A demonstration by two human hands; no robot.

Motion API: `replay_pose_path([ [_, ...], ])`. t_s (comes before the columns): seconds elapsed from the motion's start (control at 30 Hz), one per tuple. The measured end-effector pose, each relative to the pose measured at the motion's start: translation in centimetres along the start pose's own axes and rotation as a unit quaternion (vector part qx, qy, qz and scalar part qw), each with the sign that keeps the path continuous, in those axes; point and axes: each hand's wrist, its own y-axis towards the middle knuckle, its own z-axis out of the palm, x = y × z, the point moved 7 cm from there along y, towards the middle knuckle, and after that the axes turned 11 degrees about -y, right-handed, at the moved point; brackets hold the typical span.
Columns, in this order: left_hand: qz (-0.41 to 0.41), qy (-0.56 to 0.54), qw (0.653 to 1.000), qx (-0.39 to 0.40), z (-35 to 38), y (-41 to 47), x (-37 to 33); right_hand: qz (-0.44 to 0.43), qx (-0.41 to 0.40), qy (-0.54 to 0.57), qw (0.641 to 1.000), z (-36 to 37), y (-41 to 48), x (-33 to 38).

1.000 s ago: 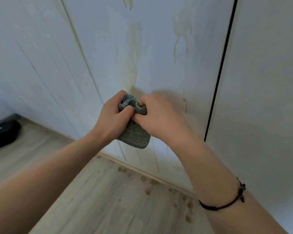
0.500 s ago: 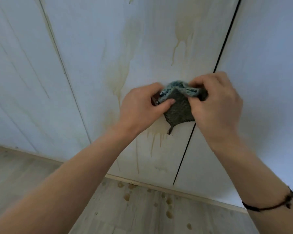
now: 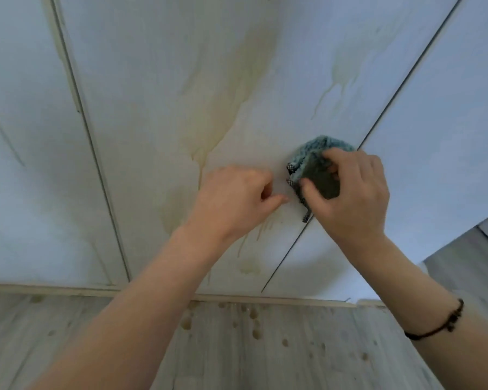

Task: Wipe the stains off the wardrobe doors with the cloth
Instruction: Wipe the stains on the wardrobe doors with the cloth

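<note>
A folded blue-green cloth (image 3: 319,167) is held against the white wardrobe door (image 3: 152,80) by my right hand (image 3: 352,198), whose thumb and fingers grip it beside the dark gap between two doors. My left hand (image 3: 231,201) hovers just left of the cloth with loosely curled fingers, holding nothing. A large yellowish stain (image 3: 223,108) runs down the middle door. A smaller drip stain (image 3: 338,71) sits above the cloth. More drips (image 3: 248,266) show near the door's bottom.
Pale wood-look floor (image 3: 96,333) lies below the doors, dotted with several yellowish drops (image 3: 254,330). A baseboard strip (image 3: 265,299) runs along the wardrobe's foot. At the right, a grey surface (image 3: 468,263) begins past the wardrobe's edge.
My left hand has let go of the cloth and moved slightly left. My right hand alone now holds it against the door. The view has shifted right and closer.
</note>
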Motion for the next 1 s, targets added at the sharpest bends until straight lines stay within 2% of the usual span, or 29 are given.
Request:
replay_pose_path([
  [0.1, -0.026, 0.010, 0.998, 0.058, 0.6, 0.0, 1.7, -0.019, 0.027, -0.033, 0.999, 1.6, -2.0, 0.8],
  [0.23, -0.059, -0.039, 0.995, 0.071, 1.0, -0.6, 2.8, -0.019, 0.054, -0.034, 0.998, 3.7, -5.1, 1.5],
  [0.33, -0.063, -0.056, 0.993, 0.083, 1.1, -0.7, 3.3, -0.096, 0.127, -0.022, 0.987, 6.0, -8.3, 3.6],
  [0.43, -0.063, -0.053, 0.994, 0.070, 0.4, -0.8, 3.6, -0.164, 0.196, -0.022, 0.967, 8.1, -12.0, 5.3],
  [0.5, -0.048, -0.024, 0.997, 0.055, -0.2, -1.0, 3.3, -0.173, 0.211, -0.015, 0.962, 9.2, -12.8, 5.7],
  [0.6, -0.006, 0.006, 1.000, 0.004, -1.0, -1.5, 3.0, -0.256, 0.214, -0.006, 0.943, 10.1, -12.8, 6.3],
  [0.63, 0.019, 0.008, 1.000, -0.007, -1.1, -1.8, 2.9, -0.255, 0.206, -0.007, 0.945, 9.8, -12.4, 6.0],
  [0.7, 0.066, 0.017, 0.997, -0.026, -1.1, -3.1, 2.5, -0.193, 0.143, -0.035, 0.970, 8.0, -10.4, 4.7],
  [0.77, 0.087, 0.023, 0.995, -0.040, -1.1, -4.1, 2.9, -0.081, 0.049, -0.068, 0.993, 5.4, -6.7, 2.6],
  [0.83, 0.115, 0.044, 0.991, -0.056, -1.4, -4.9, 2.6, 0.040, -0.019, -0.047, 0.998, 2.2, -2.5, -0.6],
  [0.9, 0.156, 0.076, 0.982, -0.074, -2.0, -5.0, 1.9, 0.136, -0.051, 0.004, 0.989, 0.4, 0.6, -3.1],
  [0.97, 0.180, 0.110, 0.974, -0.083, -2.6, -4.7, 1.1, 0.171, -0.065, 0.019, 0.983, 0.4, 1.1, -2.9],
  [1.0, 0.179, 0.124, 0.973, -0.077, -2.6, -4.5, 0.6, 0.140, -0.063, 0.017, 0.988, 1.0, 0.0, -1.8],
])
